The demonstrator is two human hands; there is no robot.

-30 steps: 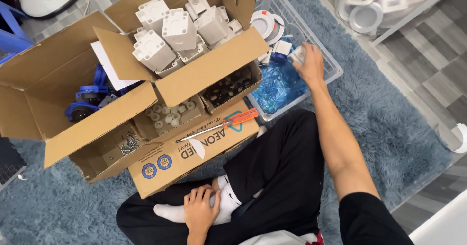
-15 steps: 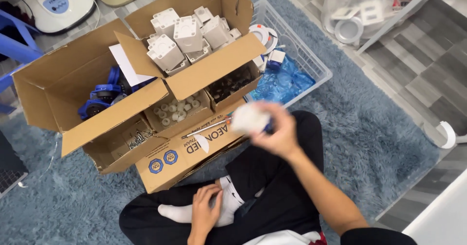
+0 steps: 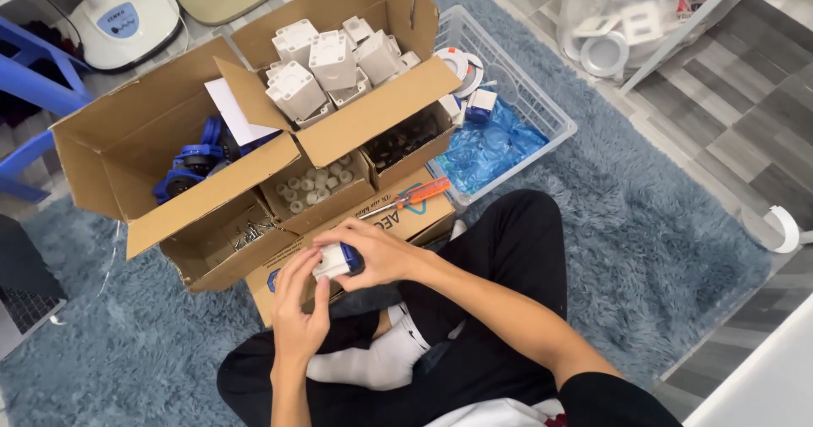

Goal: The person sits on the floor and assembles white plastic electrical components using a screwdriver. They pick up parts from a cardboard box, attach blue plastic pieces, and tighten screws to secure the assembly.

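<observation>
Head view: the person sits cross-legged on a blue shaggy rug (image 3: 660, 249), and both hands meet above the lap, just in front of a flat printed cardboard box (image 3: 398, 219). The right hand (image 3: 381, 256) is curled around a small white-and-blue plastic part (image 3: 337, 261), gripping it from the right side with fingers and thumb pressed against it. The left hand (image 3: 298, 308) rises from below with its fingers partly spread; the fingertips (image 3: 320, 285) touch the lower left side of the same part. The part is therefore held between the two hands, clear of the rug and just above the near edge of the flat box. An orange-handled screwdriver (image 3: 415, 195) lies on top of that flat box, near the hands but apart from them. Behind it stands a group of open cardboard boxes: the large left box (image 3: 127, 139) contains blue fittings (image 3: 190, 163), the upper box (image 3: 373, 113) contains white square housings (image 3: 326, 67), and two smaller compartments hold small white round pieces (image 3: 315, 187) and dark pieces (image 3: 402, 143). To the right of the boxes, a clear plastic crate (image 3: 533, 97) holds blue plastic bags (image 3: 491, 147) and further white parts (image 3: 461, 67). A white floor fan base (image 3: 127, 20) stands at upper left, well apart from the hands.
</observation>
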